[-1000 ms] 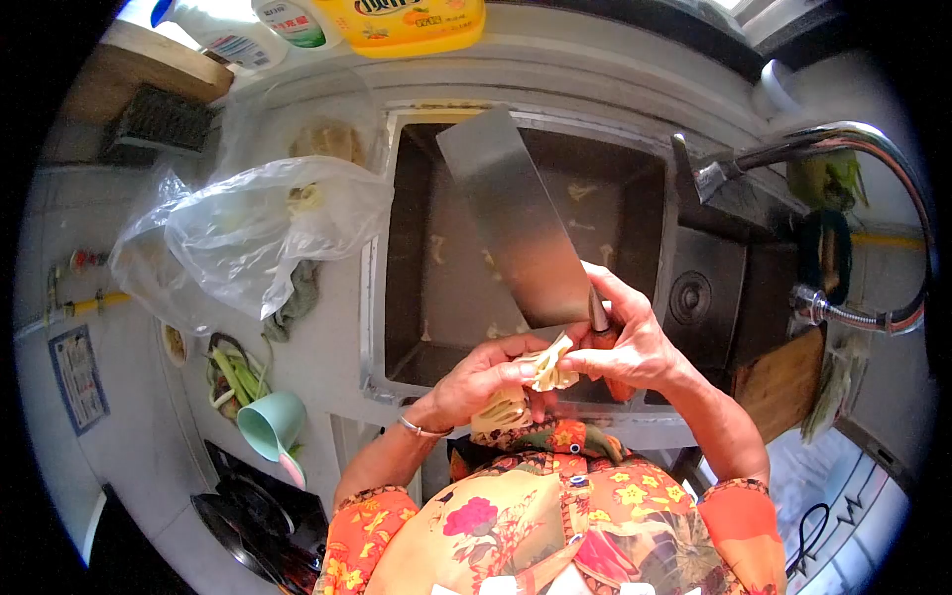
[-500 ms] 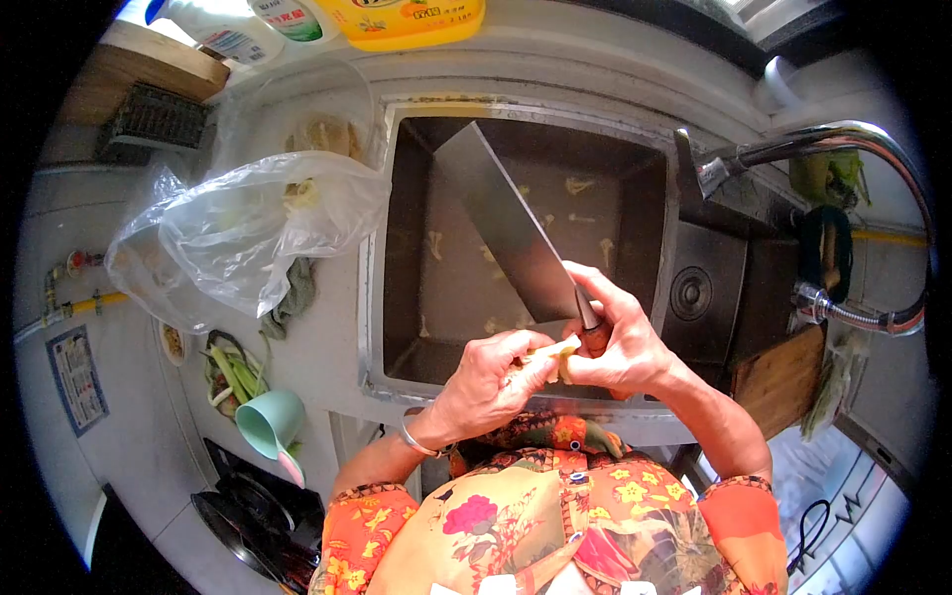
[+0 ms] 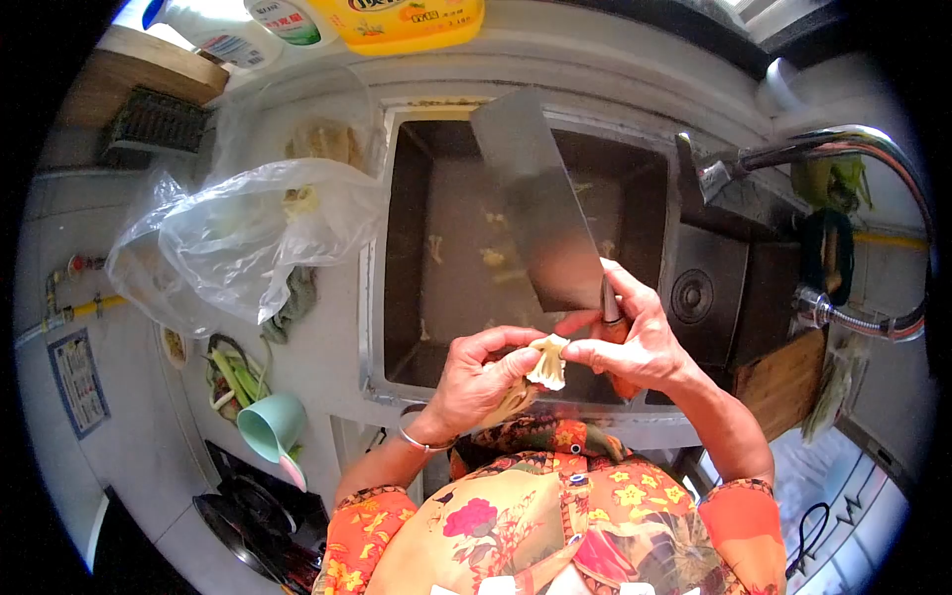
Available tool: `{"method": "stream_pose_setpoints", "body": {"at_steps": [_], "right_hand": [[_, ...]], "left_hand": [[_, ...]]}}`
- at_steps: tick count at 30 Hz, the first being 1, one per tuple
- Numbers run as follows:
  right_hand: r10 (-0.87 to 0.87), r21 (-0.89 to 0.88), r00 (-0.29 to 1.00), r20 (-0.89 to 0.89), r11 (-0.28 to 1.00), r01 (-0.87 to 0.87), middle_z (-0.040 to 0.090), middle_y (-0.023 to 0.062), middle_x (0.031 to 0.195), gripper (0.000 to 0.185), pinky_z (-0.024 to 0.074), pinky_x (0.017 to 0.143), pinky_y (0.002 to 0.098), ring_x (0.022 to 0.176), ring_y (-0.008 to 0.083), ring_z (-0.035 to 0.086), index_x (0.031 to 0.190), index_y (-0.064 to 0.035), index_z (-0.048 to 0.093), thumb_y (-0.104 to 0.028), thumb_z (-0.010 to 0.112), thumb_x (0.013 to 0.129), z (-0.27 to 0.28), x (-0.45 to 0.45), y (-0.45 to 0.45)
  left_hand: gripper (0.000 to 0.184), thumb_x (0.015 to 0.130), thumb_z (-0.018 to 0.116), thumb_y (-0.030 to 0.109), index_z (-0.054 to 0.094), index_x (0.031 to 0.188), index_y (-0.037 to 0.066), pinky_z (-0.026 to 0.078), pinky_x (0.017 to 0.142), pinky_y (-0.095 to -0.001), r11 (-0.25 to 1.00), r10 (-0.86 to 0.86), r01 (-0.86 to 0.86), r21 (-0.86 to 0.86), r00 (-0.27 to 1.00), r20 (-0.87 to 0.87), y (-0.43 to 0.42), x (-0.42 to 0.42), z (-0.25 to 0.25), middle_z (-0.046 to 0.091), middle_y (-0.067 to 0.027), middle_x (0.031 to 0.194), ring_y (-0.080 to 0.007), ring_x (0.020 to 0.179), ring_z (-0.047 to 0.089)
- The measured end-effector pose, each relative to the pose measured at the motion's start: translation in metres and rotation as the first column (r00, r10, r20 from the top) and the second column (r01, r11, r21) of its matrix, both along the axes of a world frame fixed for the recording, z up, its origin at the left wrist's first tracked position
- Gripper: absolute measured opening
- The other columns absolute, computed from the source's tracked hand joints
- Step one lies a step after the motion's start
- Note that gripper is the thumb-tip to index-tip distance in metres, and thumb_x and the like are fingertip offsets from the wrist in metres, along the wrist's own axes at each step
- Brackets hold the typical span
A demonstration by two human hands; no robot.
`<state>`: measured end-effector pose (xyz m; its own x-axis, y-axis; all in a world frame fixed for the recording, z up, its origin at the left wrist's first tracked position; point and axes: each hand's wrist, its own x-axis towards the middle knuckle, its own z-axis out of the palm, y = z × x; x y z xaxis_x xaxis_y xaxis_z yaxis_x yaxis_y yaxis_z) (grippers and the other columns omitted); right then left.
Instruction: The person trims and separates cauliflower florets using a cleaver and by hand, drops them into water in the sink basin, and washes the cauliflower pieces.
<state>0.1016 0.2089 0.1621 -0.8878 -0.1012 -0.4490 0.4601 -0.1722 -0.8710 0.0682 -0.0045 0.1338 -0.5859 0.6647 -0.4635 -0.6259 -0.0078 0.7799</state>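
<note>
My left hand (image 3: 470, 383) is closed around a pale cream piece of cauliflower (image 3: 547, 365) above the sink's near edge. Wrapped round the wooden handle of a wide cleaver (image 3: 540, 203), my right hand (image 3: 645, 345) also has its thumb stretched to the cauliflower's side. The broad blade points away from me and up to the left, over the dark sink (image 3: 374, 317). Several small pale cauliflower bits (image 3: 493, 258) lie scattered on the sink floor, partly hidden by the blade.
Left of the sink lies a clear plastic bag (image 3: 238, 238) and a grey-green cloth (image 3: 295, 300). A mint-green cup (image 3: 271, 422) stands nearer me, beside green vegetables (image 3: 236, 373). On the right are a curved faucet (image 3: 793, 149) and a wooden board (image 3: 785, 382); bottles (image 3: 407, 22) line the back.
The cleaver has swung to the right and turned so more of its flat face shows. My right hand has shifted slightly right, and the cauliflower is turned in my left fingers.
</note>
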Motion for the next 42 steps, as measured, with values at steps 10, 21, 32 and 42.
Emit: {"method": "stream_pose_setpoints", "body": {"at_steps": [10, 21, 32, 42], "right_hand": [[0.024, -0.104, 0.996, 0.089, 0.994, -0.015, 0.062, 0.0046, 0.092, 0.078, 0.0499, 0.065, 0.0208, 0.075, 0.0071, 0.060, 0.136, -0.0069, 0.036, -0.001, 0.078, 0.069, 0.007, -0.001, -0.002], [0.227, 0.299, 0.963, -0.142, 0.938, -0.177, 0.058, 0.0012, 0.066, 0.071, 0.0434, 0.054, 0.0217, 0.059, 0.0037, 0.053, 0.134, -0.0088, 0.039, -0.003, 0.067, 0.068, -0.001, 0.005, -0.013], [0.080, 0.272, 0.985, -0.150, 0.962, -0.036, 0.066, 0.0059, 0.075, 0.070, 0.0440, 0.058, 0.0205, 0.059, 0.0044, 0.052, 0.136, -0.0098, 0.038, 0.001, 0.063, 0.072, -0.001, 0.001, 0.000], [0.250, 0.540, 0.931, -0.265, 0.839, -0.072, 0.057, 0.0102, 0.063, 0.043, 0.0449, 0.047, 0.0268, 0.049, 0.0119, 0.057, 0.128, -0.0018, 0.049, 0.003, 0.053, 0.085, 0.026, 0.036, 0.009]], "left_hand": [[0.020, 0.091, 0.062, 0.014, 0.060, 0.104, -0.001, 0.051, 0.074, -0.0249, 0.991, 0.132, -0.132, 0.006, 0.991, 0.029, 0.012, 0.010, 0.007, 0.066, -0.0068, 0.095, -0.0102, 0.081, 0.062], [0.018, 0.075, 0.068, 0.006, 0.061, 0.090, -0.002, 0.049, 0.065, -0.0221, 0.989, -0.054, 0.059, -0.133, 0.998, 0.034, 0.008, 0.009, 0.001, 0.065, -0.0041, 0.083, -0.0070, 0.073, 0.059], [0.014, 0.081, 0.066, 0.007, 0.060, 0.090, -0.003, 0.057, 0.065, -0.0289, 0.999, 0.028, -0.017, -0.034, 0.938, 0.345, 0.001, -0.010, 0.008, 0.066, -0.0099, 0.086, -0.0145, 0.074, 0.065], [0.023, 0.069, 0.074, 0.001, 0.061, 0.088, 0.002, 0.052, 0.064, -0.0263, 0.884, 0.138, -0.429, -0.187, 0.620, -0.772, 0.013, -0.004, -0.027, 0.065, -0.0068, 0.082, -0.0141, 0.071, 0.064]]}}
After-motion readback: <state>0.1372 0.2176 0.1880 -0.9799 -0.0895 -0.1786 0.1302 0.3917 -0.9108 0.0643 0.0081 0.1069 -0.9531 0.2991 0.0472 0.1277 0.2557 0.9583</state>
